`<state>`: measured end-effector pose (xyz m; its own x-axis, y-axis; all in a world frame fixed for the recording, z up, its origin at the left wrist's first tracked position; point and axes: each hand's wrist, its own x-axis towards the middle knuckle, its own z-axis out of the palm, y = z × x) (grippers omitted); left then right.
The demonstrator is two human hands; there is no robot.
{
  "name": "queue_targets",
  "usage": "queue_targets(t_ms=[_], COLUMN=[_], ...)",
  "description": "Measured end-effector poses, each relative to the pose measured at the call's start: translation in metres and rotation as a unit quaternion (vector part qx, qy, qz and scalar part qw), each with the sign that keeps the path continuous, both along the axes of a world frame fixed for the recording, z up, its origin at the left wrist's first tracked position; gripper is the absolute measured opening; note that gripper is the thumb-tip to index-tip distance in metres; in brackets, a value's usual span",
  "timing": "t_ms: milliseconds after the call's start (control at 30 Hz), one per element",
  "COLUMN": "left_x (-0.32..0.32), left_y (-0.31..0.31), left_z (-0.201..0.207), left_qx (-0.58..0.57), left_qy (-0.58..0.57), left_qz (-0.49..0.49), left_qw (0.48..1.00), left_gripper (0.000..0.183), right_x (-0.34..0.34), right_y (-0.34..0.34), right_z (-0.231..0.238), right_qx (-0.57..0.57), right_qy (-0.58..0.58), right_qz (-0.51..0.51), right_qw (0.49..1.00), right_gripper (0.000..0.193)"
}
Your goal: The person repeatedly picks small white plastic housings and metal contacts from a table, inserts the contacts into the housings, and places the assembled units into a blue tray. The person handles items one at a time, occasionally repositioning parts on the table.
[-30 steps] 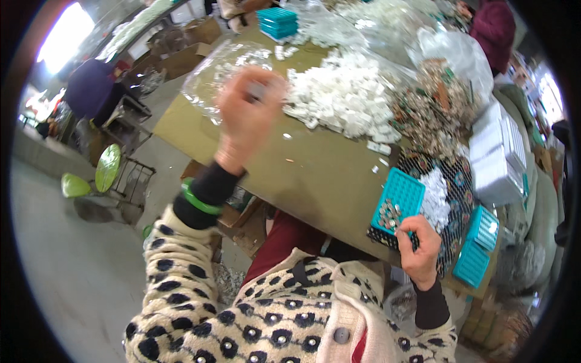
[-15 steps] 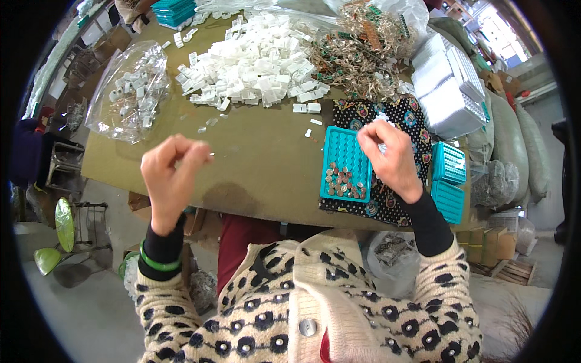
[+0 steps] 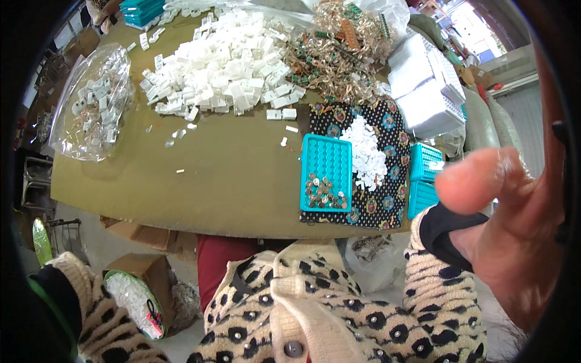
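Observation:
My right hand (image 3: 511,254) is raised close to the camera at the right edge, large in the picture. Its thumb stands apart from a finger stretched upward; the other fingers are cut off, and nothing shows in the grip. Of my left arm only the sleeve (image 3: 103,314), dark cuff and green bracelet show at lower left; that hand is out of the picture. On the table lies a teal tray (image 3: 327,145) with rows of hollows and small round metallic pieces in its near part. Beside it, small white pieces (image 3: 366,151) are heaped on a black patterned cloth (image 3: 393,206).
White plastic parts (image 3: 224,66) form a large pile at the back. Right of it lies a tangle of clear, brown and green pieces (image 3: 339,54). A plastic bag (image 3: 91,100) of parts sits left. White stacked trays (image 3: 426,91) and teal trays (image 3: 423,163) stand right.
Both hands have left the space over the table. My right hand rose from the teal tray toward the camera; my left went out at lower left. The view shifted, uncovering the white heap.

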<state>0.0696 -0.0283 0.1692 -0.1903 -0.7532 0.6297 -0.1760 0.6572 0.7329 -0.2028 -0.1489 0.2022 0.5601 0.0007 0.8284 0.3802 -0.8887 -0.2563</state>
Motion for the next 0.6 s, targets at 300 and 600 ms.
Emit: queue_targets(t_ms=[300,600], left_x=[-0.021,-0.030], left_y=[-0.021,-0.018], left_z=[-0.033,-0.042], left_qx=[0.023,0.016], left_qy=[-0.123,-0.147], left_qz=[0.069,0.087], left_qw=[0.990,0.985], left_gripper=[0.063,0.057], right_x=[-0.009,-0.021], right_y=[0.019,0.026], right_z=[-0.001,-0.007], right_qx=[-0.050,-0.073], right_qy=[-0.001,-0.010], right_qz=[-0.028,-0.027], right_qw=[0.998,0.997], right_gripper=[0.022,0.023])
